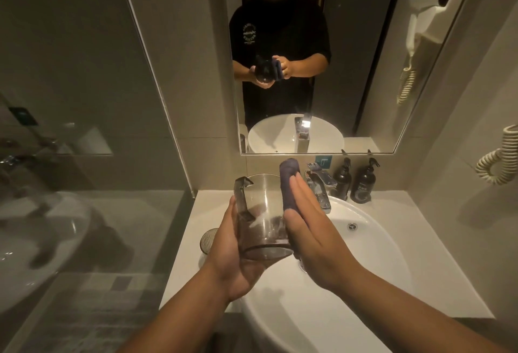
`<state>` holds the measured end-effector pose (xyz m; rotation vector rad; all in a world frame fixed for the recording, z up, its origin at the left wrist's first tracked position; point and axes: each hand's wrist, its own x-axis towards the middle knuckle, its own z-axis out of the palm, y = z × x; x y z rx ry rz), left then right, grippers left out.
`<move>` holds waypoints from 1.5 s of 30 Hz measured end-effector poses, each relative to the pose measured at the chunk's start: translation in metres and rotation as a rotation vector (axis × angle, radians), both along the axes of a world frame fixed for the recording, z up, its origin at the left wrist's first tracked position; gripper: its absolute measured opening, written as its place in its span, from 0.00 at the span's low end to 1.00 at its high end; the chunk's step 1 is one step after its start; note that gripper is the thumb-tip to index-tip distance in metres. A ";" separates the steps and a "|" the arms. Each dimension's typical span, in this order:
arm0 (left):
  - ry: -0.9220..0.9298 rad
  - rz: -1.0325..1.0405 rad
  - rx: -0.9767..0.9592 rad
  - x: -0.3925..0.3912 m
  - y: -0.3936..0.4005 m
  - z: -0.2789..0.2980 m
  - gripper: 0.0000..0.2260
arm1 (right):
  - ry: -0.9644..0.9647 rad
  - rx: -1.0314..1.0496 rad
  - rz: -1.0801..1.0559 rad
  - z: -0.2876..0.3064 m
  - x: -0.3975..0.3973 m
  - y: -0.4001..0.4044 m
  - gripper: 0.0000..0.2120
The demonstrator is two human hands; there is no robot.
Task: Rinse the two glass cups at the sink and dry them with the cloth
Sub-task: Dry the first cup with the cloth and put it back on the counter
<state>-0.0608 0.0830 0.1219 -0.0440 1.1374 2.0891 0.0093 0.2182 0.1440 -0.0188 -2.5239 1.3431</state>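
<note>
My left hand (232,251) grips a clear glass cup (262,218) with a handle, tilted so its mouth points away from me, above the left rim of the white sink (372,251). My right hand (311,229) presses a folded dark purple cloth (290,184) against the cup's right side, fingers flat and thumb under it. A second, ribbed glass cup (207,239) stands on the white counter (190,240), partly hidden behind my left wrist.
A chrome faucet (322,190) stands behind the basin. Two dark pump bottles (353,181) sit at the back right. A mirror (308,58) is ahead, a glass partition (84,156) on the left, a coiled hairdryer cord (501,156) on the right wall.
</note>
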 end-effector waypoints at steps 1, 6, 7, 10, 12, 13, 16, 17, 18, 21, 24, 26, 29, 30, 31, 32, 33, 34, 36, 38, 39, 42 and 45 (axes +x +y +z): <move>0.053 0.029 -0.042 -0.003 0.002 -0.001 0.32 | -0.008 0.006 -0.015 -0.001 0.000 0.000 0.32; 0.281 0.156 -0.327 -0.009 0.006 -0.003 0.24 | -0.031 0.123 -0.067 -0.003 -0.001 0.001 0.31; 0.255 0.140 -0.294 -0.008 0.005 -0.003 0.27 | -0.015 0.154 -0.068 -0.002 -0.001 0.002 0.32; 0.128 0.078 -0.063 -0.008 0.002 -0.002 0.38 | 0.000 0.248 -0.075 0.004 -0.003 0.005 0.32; 0.157 0.059 0.023 -0.004 0.003 0.003 0.37 | 0.006 0.254 -0.076 0.008 -0.005 0.007 0.31; 0.186 0.062 0.028 -0.002 0.006 0.008 0.31 | 0.016 0.259 -0.078 0.009 -0.005 0.008 0.31; 0.220 0.062 0.024 -0.001 0.012 0.016 0.21 | 0.061 0.289 -0.067 0.012 0.000 0.005 0.31; 0.203 0.063 0.038 -0.003 0.013 0.017 0.22 | 0.077 0.302 -0.042 0.011 0.004 0.003 0.31; 0.164 0.081 0.060 -0.006 0.012 0.017 0.23 | 0.095 0.315 -0.011 0.008 0.009 0.000 0.31; 0.032 0.099 0.091 -0.011 0.010 0.015 0.35 | 0.130 0.359 0.017 -0.004 0.024 -0.006 0.32; -0.006 0.076 0.071 -0.009 0.011 0.010 0.38 | 0.139 0.364 0.008 -0.009 0.029 -0.006 0.32; -0.014 0.041 0.084 -0.008 0.012 0.011 0.38 | 0.127 0.298 0.018 -0.005 0.026 -0.002 0.31; -0.034 0.016 0.046 -0.007 0.014 0.011 0.38 | 0.058 0.187 -0.010 0.005 0.016 0.007 0.31; -0.041 0.019 0.041 -0.007 0.015 0.011 0.38 | 0.039 0.153 -0.023 0.007 0.012 0.011 0.32; -0.045 0.021 0.034 -0.008 0.015 0.011 0.37 | 0.031 0.117 -0.030 0.010 0.008 0.014 0.33; -0.045 0.022 0.036 -0.008 0.015 0.010 0.36 | 0.032 0.086 -0.031 0.011 0.004 0.017 0.33; -0.041 0.022 0.039 -0.008 0.016 0.010 0.35 | 0.035 0.060 -0.032 0.012 0.001 0.020 0.33; -0.029 0.021 0.032 -0.007 0.017 0.010 0.34 | 0.034 0.040 -0.037 0.012 -0.002 0.022 0.32; 0.015 0.042 -0.027 -0.007 0.020 0.011 0.31 | 0.024 0.026 -0.051 0.012 -0.006 0.026 0.31; 0.096 0.077 -0.116 -0.007 0.023 0.010 0.24 | 0.007 0.057 -0.063 0.011 -0.008 0.029 0.30; 0.127 0.104 -0.169 -0.008 0.025 0.008 0.21 | -0.004 0.092 -0.065 0.010 -0.008 0.029 0.31; 0.096 0.146 -0.172 -0.010 0.024 0.006 0.23 | 0.022 0.224 -0.050 0.008 -0.008 0.027 0.34; 0.028 0.131 -0.081 -0.011 0.023 0.008 0.28 | 0.086 0.336 -0.044 0.011 -0.007 0.022 0.33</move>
